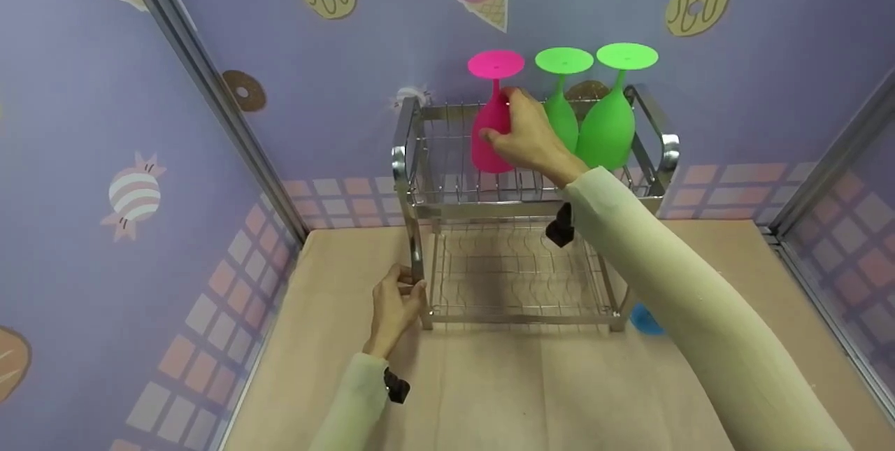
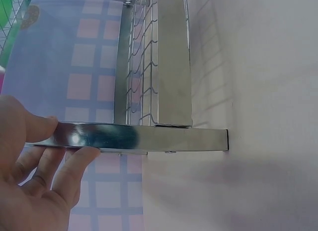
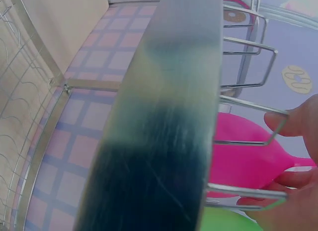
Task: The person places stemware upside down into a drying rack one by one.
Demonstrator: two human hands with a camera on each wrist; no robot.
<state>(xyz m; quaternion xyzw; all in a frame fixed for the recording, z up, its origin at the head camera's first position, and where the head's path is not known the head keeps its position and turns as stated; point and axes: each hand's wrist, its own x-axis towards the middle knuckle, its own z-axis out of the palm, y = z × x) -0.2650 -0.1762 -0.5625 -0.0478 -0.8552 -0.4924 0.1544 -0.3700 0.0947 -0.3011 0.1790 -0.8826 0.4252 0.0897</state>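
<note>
A pink goblet (image 1: 491, 131) stands upside down on the top tier of a metal dish rack (image 1: 531, 210), its base pointing up. My right hand (image 1: 529, 131) grips its bowl, thumb on the near side and fingers near the stem; the right wrist view shows the pink bowl (image 3: 243, 156) between thumb and fingers, behind the rack's wires. Just right of it are two upside-down green goblets (image 1: 607, 131), the nearer one partly behind my hand. Low on the rack's left side, my left hand (image 1: 396, 308) holds the front upright (image 2: 99, 135) between thumb and fingers.
The lower tier (image 1: 517, 269) of the rack has bare wire slots. A blue round object (image 1: 646, 319) lies by the rack's right front foot, partly covered by my right sleeve. Patterned walls (image 1: 335, 73) close in the back and both sides of the beige table (image 1: 489, 388).
</note>
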